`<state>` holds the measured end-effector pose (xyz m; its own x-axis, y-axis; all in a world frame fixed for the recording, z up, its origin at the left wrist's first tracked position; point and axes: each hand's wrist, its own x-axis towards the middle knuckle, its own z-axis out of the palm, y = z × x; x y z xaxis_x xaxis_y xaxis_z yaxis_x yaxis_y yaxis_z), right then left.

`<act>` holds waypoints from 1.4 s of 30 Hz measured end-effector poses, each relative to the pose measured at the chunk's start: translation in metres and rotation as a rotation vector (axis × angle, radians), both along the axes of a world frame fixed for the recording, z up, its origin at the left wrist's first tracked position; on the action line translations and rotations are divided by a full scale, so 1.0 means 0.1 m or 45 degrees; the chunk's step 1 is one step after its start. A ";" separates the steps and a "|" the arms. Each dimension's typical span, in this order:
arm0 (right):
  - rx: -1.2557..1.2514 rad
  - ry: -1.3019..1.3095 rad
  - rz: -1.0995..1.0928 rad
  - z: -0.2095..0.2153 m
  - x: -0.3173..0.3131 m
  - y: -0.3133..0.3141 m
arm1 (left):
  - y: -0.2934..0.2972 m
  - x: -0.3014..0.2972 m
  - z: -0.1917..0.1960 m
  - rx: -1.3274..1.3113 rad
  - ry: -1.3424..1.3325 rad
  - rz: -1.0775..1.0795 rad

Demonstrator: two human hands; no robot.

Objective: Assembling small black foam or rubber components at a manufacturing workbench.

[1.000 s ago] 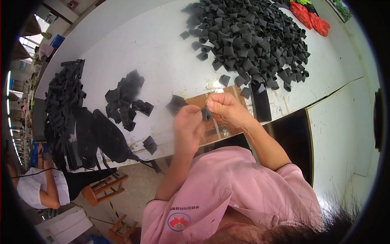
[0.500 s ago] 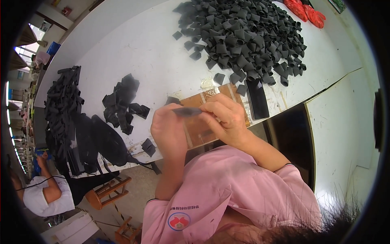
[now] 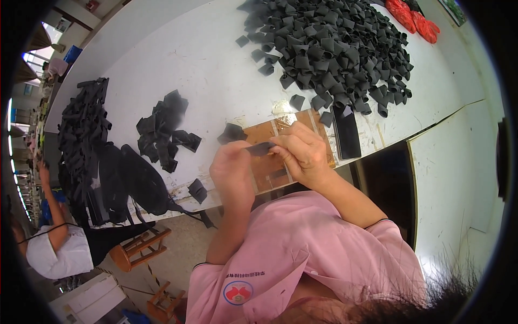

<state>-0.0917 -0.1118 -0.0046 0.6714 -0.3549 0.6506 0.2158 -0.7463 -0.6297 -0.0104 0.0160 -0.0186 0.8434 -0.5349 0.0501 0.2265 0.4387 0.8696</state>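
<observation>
Between my two hands I hold a small dark grey fabric piece over the table's front edge. My left hand pinches its left end, and the fingers of my right hand grip its right end. Under the hands lies a brown board crossed by strips of clear tape. Just beyond my left hand rests another dark fabric piece. A single piece sits near the edge, left of my left wrist. My fingers partly hide the held piece.
A large heap of folded dark grey pieces covers the far right. Left are a small pile, a long stack of dark strips and a black bundle. A black phone and red plastic bag lie right. Another person sits left.
My hands have shifted slightly to the right with the fabric piece still between them. The other person's arm at the left has stretched farther forward.
</observation>
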 end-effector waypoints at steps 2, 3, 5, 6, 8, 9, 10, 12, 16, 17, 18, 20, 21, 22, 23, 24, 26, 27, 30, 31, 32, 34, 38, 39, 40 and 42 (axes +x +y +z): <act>-0.024 0.003 -0.018 -0.06 -0.01 0.01 | 0.01 -0.01 -0.05 -0.012 0.020 -0.026; -0.046 0.005 -0.031 -0.06 0.00 0.02 | 0.03 -0.01 -0.08 -0.004 -0.012 -0.028; -0.040 -0.009 -0.044 -0.03 0.02 0.05 | 0.05 -0.01 -0.09 0.003 -0.045 -0.011; -0.030 -0.019 -0.056 -0.01 0.02 0.08 | 0.05 -0.01 -0.08 0.017 -0.020 0.008; -0.042 0.057 -0.053 0.04 0.00 0.10 | 0.02 -0.06 -0.02 0.006 0.024 0.039; -0.058 0.129 -0.070 0.08 -0.01 0.09 | 0.02 -0.06 -0.09 0.034 -0.040 0.074; 0.072 0.141 0.008 0.11 -0.02 0.06 | 0.00 -0.09 -0.09 0.064 -0.090 0.126; 0.680 0.036 0.157 0.12 -0.11 -0.15 | 0.06 -0.10 -0.17 0.162 -0.218 0.188; 1.566 -0.328 0.108 0.26 -0.02 -0.45 | 0.68 0.11 -0.66 0.972 -0.808 0.646; 1.451 -0.240 -0.066 0.15 -0.05 -0.43 | 0.87 0.18 -0.72 1.213 -0.915 0.667; 1.330 -0.141 -0.215 0.03 -0.08 -0.38 | 1.06 0.24 -0.84 1.324 -0.898 0.735; 1.441 0.079 -0.066 -0.18 -0.20 -0.20 | 1.27 0.30 -0.96 1.438 -0.877 0.797; 1.487 0.175 -0.049 -0.24 -0.23 -0.09 | 1.33 0.34 -0.99 1.568 -1.027 0.788; 1.472 0.270 -0.049 -0.27 -0.24 0.01 | 1.39 0.37 -1.02 1.697 -1.180 0.779; 1.454 0.364 -0.049 -0.29 -0.25 0.09 | 1.44 0.40 -1.11 1.698 -1.179 0.776; 1.456 0.441 -0.008 -0.30 -0.26 0.16 | 1.47 0.43 -1.18 1.743 -1.158 0.754; 1.369 0.582 0.070 -0.32 -0.27 0.30 | 1.54 0.46 -1.26 1.783 -1.140 0.734; 1.349 0.631 0.137 -0.33 -0.27 0.34 | 1.52 0.47 -1.25 1.777 -1.193 0.778; 0.644 0.501 0.173 -0.35 -0.22 0.46 | 1.34 0.45 -1.03 1.578 -1.187 0.795; 0.639 0.497 0.150 -0.32 -0.19 0.51 | 1.24 0.41 -0.89 1.408 -1.114 0.767; 0.404 0.382 0.226 -0.26 -0.14 0.53 | 1.11 0.36 -0.72 1.293 -1.176 0.693; 0.122 0.214 0.264 -0.10 -0.03 0.61 | 0.85 0.21 -0.36 1.168 -1.318 0.469; 0.041 0.166 0.137 -0.06 0.02 0.60 | 0.50 -0.06 -0.07 0.809 -1.290 0.257; 0.050 0.158 0.105 -0.10 -0.01 0.59 | 0.45 -0.10 -0.08 0.817 -1.284 0.271; 0.058 0.214 0.095 -0.09 -0.07 0.55 | 0.39 -0.12 -0.09 0.747 -1.289 0.297; 0.061 0.213 0.073 -0.08 -0.12 0.48 | 0.29 -0.17 -0.12 0.696 -1.291 0.337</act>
